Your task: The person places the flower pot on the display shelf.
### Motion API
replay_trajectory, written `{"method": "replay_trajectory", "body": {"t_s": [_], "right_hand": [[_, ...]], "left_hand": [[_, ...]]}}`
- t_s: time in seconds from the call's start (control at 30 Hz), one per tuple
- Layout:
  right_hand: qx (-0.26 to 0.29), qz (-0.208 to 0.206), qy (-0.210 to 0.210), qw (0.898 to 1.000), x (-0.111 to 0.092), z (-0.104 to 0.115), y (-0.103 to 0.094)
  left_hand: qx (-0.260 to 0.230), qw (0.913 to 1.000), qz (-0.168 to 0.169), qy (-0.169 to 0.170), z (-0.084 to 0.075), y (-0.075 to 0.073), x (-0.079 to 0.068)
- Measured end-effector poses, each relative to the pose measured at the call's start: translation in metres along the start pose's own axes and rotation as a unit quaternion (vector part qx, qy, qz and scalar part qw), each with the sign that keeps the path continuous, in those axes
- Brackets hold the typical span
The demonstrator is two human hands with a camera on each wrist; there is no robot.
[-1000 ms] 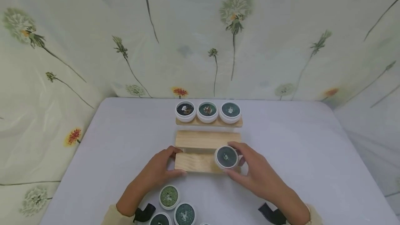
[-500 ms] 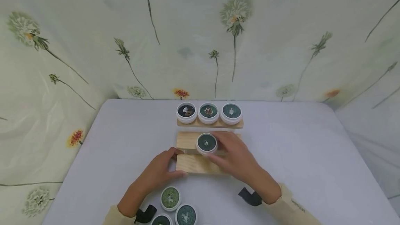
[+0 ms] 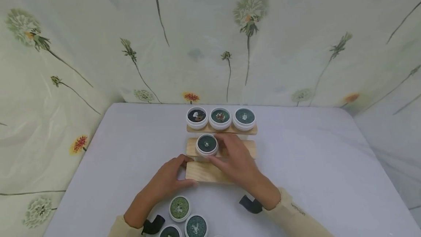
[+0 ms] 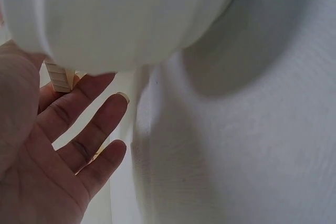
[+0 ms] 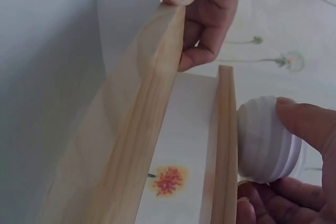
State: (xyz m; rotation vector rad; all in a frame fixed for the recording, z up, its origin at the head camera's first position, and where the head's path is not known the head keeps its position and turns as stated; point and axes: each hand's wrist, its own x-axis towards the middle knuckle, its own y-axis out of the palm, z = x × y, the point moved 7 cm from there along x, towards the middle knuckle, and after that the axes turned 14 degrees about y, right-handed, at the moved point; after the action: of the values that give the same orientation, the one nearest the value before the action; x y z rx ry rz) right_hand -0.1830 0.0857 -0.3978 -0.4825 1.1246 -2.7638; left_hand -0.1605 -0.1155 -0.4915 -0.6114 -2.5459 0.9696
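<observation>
A tiered stand with wooden steps (image 3: 202,173) sits mid-table. My right hand (image 3: 238,162) holds a round white ribbed jar (image 3: 206,145) with a dark green top by its sides. The jar is upright at the left part of the middle step; in the right wrist view its base (image 5: 262,140) appears against the board. My left hand (image 3: 166,176) grips the left end of the lowest step, its thumb in front and fingers behind, as the right wrist view shows. A white jar (image 4: 121,19) looms close above the left hand in the left wrist view.
Three similar jars (image 3: 220,118) stand in a row on the top step. Nearer the front edge are more jars, among them one with a light green top (image 3: 179,208) and one with a teal top (image 3: 196,226). A flower-printed curtain (image 3: 210,46) hangs behind the table.
My right hand has carried the jar left and back, from above the lowest step's right part to the middle step's left part. My left hand keeps its grip on the stand.
</observation>
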Motion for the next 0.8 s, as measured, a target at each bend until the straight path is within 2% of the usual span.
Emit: {"method": "replay_trajectory", "body": {"t_s": [0.2,0.5,0.8], "right_hand": [[0.001,-0.005,-0.003,1.0,0.002,0.008,0.001],[-0.024,0.003,0.016,1.0,0.005,0.007,0.012],[-0.048,-0.028,0.017,0.998,0.006,0.014,0.012]], "left_hand": [[0.0,0.9999,0.005,-0.009,0.001,-0.001,0.0],[-0.004,0.9999,0.006,-0.007,0.002,0.0,0.0],[0.001,1.0,0.004,0.0,0.001,0.0,0.0]]}}
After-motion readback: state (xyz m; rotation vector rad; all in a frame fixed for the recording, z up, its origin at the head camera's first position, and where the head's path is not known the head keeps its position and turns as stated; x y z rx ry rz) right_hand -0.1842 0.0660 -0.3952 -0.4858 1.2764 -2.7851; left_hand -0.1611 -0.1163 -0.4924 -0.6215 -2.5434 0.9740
